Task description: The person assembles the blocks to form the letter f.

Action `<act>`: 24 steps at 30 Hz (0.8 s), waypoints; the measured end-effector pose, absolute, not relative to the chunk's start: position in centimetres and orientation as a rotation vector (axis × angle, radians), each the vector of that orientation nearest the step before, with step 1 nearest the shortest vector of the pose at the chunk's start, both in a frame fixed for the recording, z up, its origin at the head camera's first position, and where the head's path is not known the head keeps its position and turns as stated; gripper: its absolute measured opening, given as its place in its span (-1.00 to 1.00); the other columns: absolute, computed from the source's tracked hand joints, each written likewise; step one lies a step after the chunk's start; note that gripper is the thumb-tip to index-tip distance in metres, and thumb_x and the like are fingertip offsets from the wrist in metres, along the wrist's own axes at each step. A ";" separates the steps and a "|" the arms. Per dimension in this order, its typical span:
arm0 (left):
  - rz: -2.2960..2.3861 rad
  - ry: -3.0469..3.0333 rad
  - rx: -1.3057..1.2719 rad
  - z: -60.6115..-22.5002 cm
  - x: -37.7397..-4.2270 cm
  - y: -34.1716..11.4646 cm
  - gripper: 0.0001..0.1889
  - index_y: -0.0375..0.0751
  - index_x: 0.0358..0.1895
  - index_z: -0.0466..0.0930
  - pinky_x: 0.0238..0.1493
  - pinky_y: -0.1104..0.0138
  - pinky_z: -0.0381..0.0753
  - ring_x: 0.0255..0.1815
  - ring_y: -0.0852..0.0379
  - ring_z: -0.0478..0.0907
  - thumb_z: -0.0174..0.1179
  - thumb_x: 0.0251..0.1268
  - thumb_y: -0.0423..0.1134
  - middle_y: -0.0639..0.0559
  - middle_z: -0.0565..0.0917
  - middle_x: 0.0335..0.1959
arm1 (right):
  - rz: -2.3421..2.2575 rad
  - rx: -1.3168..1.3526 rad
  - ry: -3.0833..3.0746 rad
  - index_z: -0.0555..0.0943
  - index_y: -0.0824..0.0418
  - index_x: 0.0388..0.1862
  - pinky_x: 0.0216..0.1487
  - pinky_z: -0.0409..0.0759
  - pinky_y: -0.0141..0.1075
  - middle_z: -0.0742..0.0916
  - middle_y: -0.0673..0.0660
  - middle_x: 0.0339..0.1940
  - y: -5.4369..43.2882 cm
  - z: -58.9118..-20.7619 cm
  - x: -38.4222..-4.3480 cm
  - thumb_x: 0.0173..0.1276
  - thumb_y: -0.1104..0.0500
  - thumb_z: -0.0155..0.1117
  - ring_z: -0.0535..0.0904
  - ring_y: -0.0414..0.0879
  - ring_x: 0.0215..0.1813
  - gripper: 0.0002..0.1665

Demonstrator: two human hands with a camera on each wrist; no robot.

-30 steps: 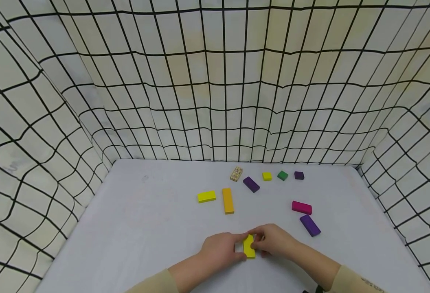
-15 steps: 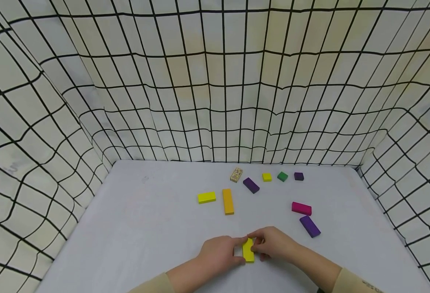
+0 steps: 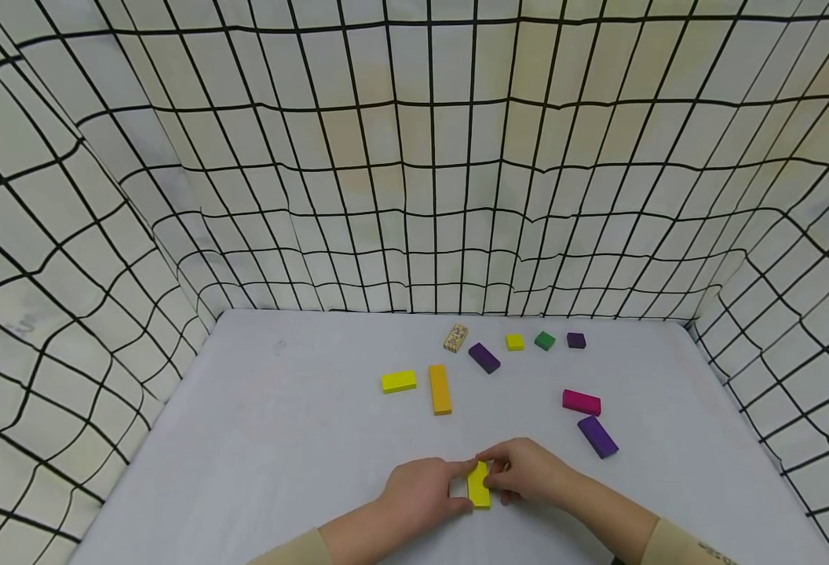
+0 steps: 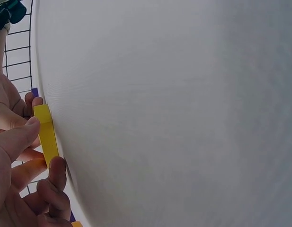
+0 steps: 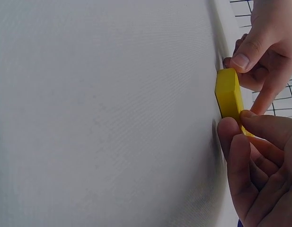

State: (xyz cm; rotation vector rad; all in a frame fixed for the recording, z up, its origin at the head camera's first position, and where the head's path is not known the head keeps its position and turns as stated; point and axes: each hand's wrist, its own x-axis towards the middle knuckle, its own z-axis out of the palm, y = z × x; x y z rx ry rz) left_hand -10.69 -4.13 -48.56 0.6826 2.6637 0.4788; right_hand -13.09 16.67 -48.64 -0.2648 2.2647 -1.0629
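Yellow block point(image 3: 478, 490) sits pinched between two inward-facing hands point(image 3: 421, 488) point(image 3: 531, 471).

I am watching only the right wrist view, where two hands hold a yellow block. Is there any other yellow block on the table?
Observer: Yes, the head view shows two more: a yellow bar and a yellow cube, both farther back on the table.
Operator: Thank you. And which thing lies nearest beyond the held block?
Observer: In the head view it is the orange bar, a little to the left and apart from the held block.
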 end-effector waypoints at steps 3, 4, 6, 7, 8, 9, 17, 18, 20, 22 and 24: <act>0.477 2.668 0.688 -48.6 -10.7 -4.1 -0.42 0.24 0.31 0.55 -0.53 0.41 0.42 -0.54 0.27 0.35 0.36 0.18 0.14 0.31 0.48 -0.60 | -1.066 -0.263 2.262 0.66 0.22 0.17 -0.37 0.62 -0.33 0.66 0.05 -0.47 16.7 -48.7 -13.1 0.30 0.16 0.41 0.55 -0.10 -0.56 -0.55; 0.478 2.668 0.692 -48.6 -10.7 -4.2 -0.42 0.24 0.31 0.55 -0.53 0.41 0.42 -0.54 0.27 0.35 0.36 0.18 0.14 0.30 0.48 -0.60 | -1.066 -0.263 2.262 0.66 0.22 0.17 -0.37 0.61 -0.33 0.66 0.05 -0.47 16.7 -48.7 -13.1 0.30 0.16 0.41 0.54 -0.10 -0.56 -0.55; 0.479 2.668 0.700 -48.6 -10.6 -4.2 -0.43 0.23 0.31 0.55 -0.54 0.41 0.41 -0.55 0.27 0.34 0.36 0.19 0.13 0.30 0.46 -0.61 | -1.066 -0.260 2.262 0.66 0.21 0.16 -0.39 0.60 -0.33 0.66 0.04 -0.47 16.8 -48.9 -13.1 0.30 0.15 0.41 0.54 -0.11 -0.56 -0.55; 0.481 2.667 0.702 -48.6 -10.6 -4.2 -0.43 0.23 0.31 0.55 -0.55 0.41 0.40 -0.56 0.28 0.33 0.36 0.19 0.13 0.30 0.46 -0.62 | -1.067 -0.258 2.260 0.66 0.21 0.16 -0.39 0.60 -0.33 0.66 0.04 -0.47 16.8 -48.9 -13.1 0.30 0.15 0.42 0.54 -0.11 -0.56 -0.55; 0.484 2.666 0.704 -48.6 -10.6 -4.2 -0.43 0.23 0.31 0.55 -0.55 0.41 0.40 -0.57 0.28 0.33 0.36 0.19 0.13 0.30 0.44 -0.63 | -1.068 -0.257 2.259 0.66 0.21 0.16 -0.40 0.60 -0.32 0.66 0.04 -0.47 16.8 -49.0 -13.1 0.30 0.14 0.42 0.54 -0.11 -0.56 -0.55; 0.484 2.665 0.704 -48.6 -10.5 -4.2 -0.43 0.23 0.31 0.55 -0.56 0.41 0.39 -0.57 0.28 0.32 0.36 0.19 0.12 0.30 0.44 -0.63 | -1.069 -0.254 2.257 0.66 0.21 0.16 -0.40 0.60 -0.32 0.65 0.04 -0.47 16.8 -49.0 -13.1 0.29 0.14 0.42 0.54 -0.11 -0.56 -0.54; 0.493 2.657 0.709 -48.8 -10.4 -4.3 -0.43 0.23 0.31 0.55 -0.58 0.41 0.37 -0.58 0.28 0.31 0.36 0.19 0.13 0.30 0.42 -0.64 | -1.079 -0.254 2.246 0.66 0.19 0.17 -0.41 0.58 -0.32 0.66 0.04 -0.46 17.0 -49.2 -13.0 0.29 0.12 0.42 0.55 -0.11 -0.56 -0.53; 0.493 2.658 0.711 -48.8 -10.4 -4.3 -0.43 0.23 0.31 0.55 -0.57 0.41 0.37 -0.59 0.28 0.31 0.36 0.19 0.13 0.30 0.42 -0.64 | -1.079 -0.255 2.246 0.66 0.19 0.17 -0.41 0.58 -0.32 0.66 0.04 -0.47 17.0 -49.2 -13.0 0.29 0.12 0.42 0.55 -0.11 -0.56 -0.53; 0.497 2.658 0.713 -48.7 -10.4 -4.3 -0.43 0.23 0.31 0.55 -0.58 0.41 0.37 -0.59 0.28 0.30 0.36 0.19 0.13 0.30 0.42 -0.64 | -1.077 -0.257 2.247 0.66 0.20 0.17 -0.41 0.58 -0.33 0.66 0.04 -0.47 17.0 -49.2 -13.0 0.29 0.12 0.42 0.55 -0.11 -0.56 -0.53; 0.496 2.660 0.714 -48.7 -10.4 -4.3 -0.43 0.23 0.31 0.55 -0.58 0.41 0.37 -0.59 0.28 0.30 0.36 0.19 0.13 0.30 0.41 -0.64 | -1.074 -0.257 2.248 0.66 0.19 0.17 -0.41 0.58 -0.33 0.66 0.04 -0.47 17.0 -49.2 -13.0 0.29 0.12 0.42 0.55 -0.12 -0.56 -0.53; 0.500 2.658 0.711 -48.7 -10.4 -4.3 -0.43 0.23 0.31 0.55 -0.58 0.40 0.36 -0.59 0.28 0.30 0.35 0.20 0.13 0.29 0.41 -0.65 | -1.071 -0.258 2.250 0.65 0.19 0.18 -0.41 0.58 -0.33 0.66 0.04 -0.47 17.0 -49.3 -13.0 0.29 0.12 0.42 0.55 -0.11 -0.56 -0.52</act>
